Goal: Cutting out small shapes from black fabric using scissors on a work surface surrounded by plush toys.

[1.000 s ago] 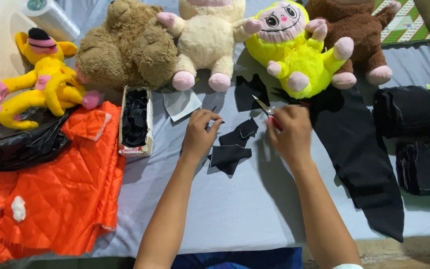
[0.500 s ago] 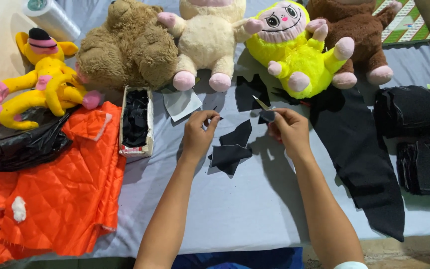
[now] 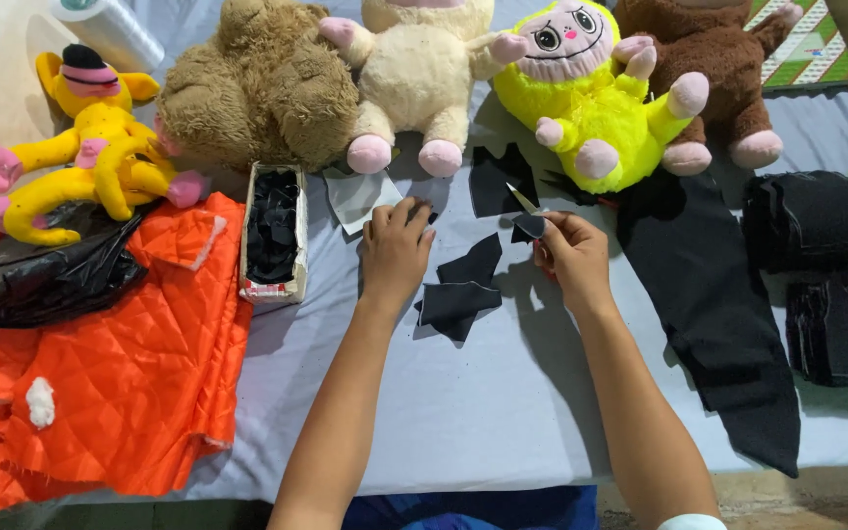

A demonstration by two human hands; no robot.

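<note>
Far left: orange quilted fabric (image 3: 120, 383), a yellow plush toy (image 3: 90, 147) above it. Small cardboard box (image 3: 273, 234) packed with black scraps. Left hand (image 3: 397, 250) lies knuckles-up on the grey table cover (image 3: 463, 412), fingers curled, touching a pale paper template (image 3: 357, 196); whether it grips anything cannot be told. Loose black felt pieces (image 3: 458, 290) between the hands. Right hand (image 3: 571, 257) closed around scissors (image 3: 524, 201), a small black felt scrap (image 3: 528, 227) at its fingertips. Long black felt strip (image 3: 714, 314) to the right.
</note>
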